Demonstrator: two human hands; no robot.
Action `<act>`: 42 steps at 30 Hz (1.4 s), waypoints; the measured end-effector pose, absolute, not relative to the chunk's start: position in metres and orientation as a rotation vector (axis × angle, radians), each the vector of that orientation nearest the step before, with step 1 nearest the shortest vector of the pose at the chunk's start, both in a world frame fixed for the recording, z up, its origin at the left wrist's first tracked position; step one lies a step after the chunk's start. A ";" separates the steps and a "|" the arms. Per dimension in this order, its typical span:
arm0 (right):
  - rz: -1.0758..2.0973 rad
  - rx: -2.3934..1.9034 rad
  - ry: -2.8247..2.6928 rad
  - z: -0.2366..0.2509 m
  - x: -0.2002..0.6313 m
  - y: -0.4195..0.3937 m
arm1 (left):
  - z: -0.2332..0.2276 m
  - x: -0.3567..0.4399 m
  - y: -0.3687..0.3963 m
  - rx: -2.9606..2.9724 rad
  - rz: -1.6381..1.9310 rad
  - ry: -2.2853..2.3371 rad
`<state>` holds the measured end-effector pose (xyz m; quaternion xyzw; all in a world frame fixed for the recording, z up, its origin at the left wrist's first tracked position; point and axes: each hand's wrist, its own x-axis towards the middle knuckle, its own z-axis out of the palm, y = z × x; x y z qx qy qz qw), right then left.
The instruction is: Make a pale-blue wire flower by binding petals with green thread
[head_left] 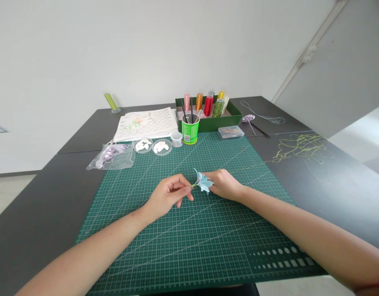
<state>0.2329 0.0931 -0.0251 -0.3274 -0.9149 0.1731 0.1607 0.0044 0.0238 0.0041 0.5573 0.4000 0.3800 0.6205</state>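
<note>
Upright, brushes (187, 114) in green cup (190, 132)

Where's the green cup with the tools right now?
In the head view, the green cup stands at the far edge of the cutting mat, centre, just before the green box and beside a small clear jar.

A small pale-blue paper flower (203, 182) (petals pointed, stem sideways) sits above the green mat.
</note>
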 end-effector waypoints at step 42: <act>-0.070 -0.424 -2.587 -0.014 0.227 0.076 | -0.009 -0.008 0.047 1.337 1.127 1.384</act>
